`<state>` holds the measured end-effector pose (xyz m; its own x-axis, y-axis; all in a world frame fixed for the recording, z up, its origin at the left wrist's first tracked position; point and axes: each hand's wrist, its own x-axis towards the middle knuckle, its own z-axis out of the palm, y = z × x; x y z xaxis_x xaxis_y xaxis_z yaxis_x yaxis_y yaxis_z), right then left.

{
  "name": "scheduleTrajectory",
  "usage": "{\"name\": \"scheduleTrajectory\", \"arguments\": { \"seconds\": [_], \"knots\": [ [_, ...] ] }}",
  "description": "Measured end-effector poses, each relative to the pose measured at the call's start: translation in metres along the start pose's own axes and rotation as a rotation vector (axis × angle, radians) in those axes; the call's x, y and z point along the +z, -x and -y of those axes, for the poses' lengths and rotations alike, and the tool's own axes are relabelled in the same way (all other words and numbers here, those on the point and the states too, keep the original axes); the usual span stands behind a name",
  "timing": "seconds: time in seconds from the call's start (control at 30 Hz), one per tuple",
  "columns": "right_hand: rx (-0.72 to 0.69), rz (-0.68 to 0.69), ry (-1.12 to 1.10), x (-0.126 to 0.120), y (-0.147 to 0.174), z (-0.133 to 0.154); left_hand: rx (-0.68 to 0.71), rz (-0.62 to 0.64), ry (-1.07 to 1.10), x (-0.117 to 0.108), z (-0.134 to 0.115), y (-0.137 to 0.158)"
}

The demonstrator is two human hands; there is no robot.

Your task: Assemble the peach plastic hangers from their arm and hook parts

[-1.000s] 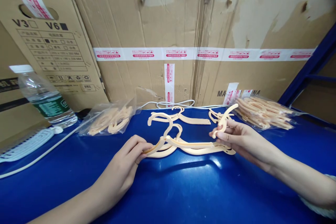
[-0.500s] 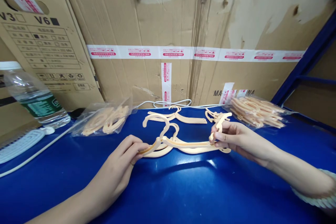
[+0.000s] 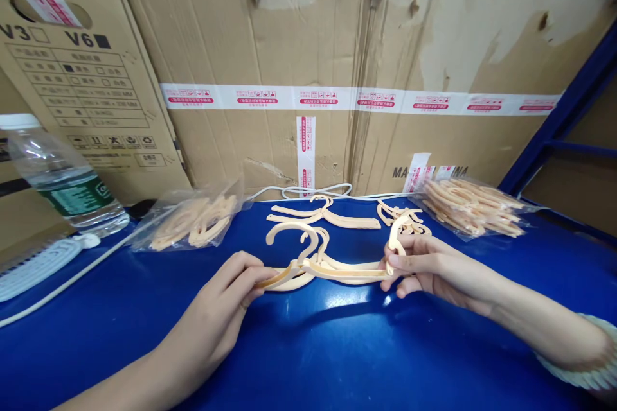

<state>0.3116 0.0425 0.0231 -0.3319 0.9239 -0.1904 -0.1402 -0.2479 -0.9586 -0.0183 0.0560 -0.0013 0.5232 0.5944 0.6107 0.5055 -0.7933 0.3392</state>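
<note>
A cream plastic folding hanger (image 3: pixel 347 271) is held up a little above the blue table. My left hand (image 3: pixel 226 302) pinches the outer end of its left arm. Between the thumb and fingers of my right hand (image 3: pixel 434 266) is a small curved hook piece (image 3: pixel 396 234), whose lower end meets the tip of the hanger's right arm. Whether the two are joined I cannot tell. Just behind lie other cream hangers (image 3: pixel 324 244), partly covered by the held one. Farther back are more hangers (image 3: pixel 351 221) and a small pile of loose hook pieces (image 3: pixel 409 226).
Clear bags of cream hanger parts lie left (image 3: pixel 193 221) and right (image 3: pixel 472 205) on the blue table (image 3: pixel 308 359). A water bottle (image 3: pixel 72 186), a white hairbrush (image 3: pixel 38 266) and a white cable (image 3: pixel 67 286) are at left. Cardboard boxes (image 3: pixel 260 32) stand behind.
My right hand has tilted the hook piece more upright and brought it down against the hanger's right tip. The held hanger has dropped slightly and turned a little.
</note>
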Motion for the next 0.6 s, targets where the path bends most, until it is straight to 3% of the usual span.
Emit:
{"name": "scheduleTrajectory", "arguments": {
  "seconds": [0.17,0.6],
  "knots": [
    [-0.013,0.003,0.031,0.005,0.002,0.002,0.017,-0.019,-0.006,0.003,0.001,0.001],
    [-0.215,-0.244,0.218,0.021,0.003,-0.003,0.054,0.069,0.035,-0.002,0.004,0.007]
  ]
}}
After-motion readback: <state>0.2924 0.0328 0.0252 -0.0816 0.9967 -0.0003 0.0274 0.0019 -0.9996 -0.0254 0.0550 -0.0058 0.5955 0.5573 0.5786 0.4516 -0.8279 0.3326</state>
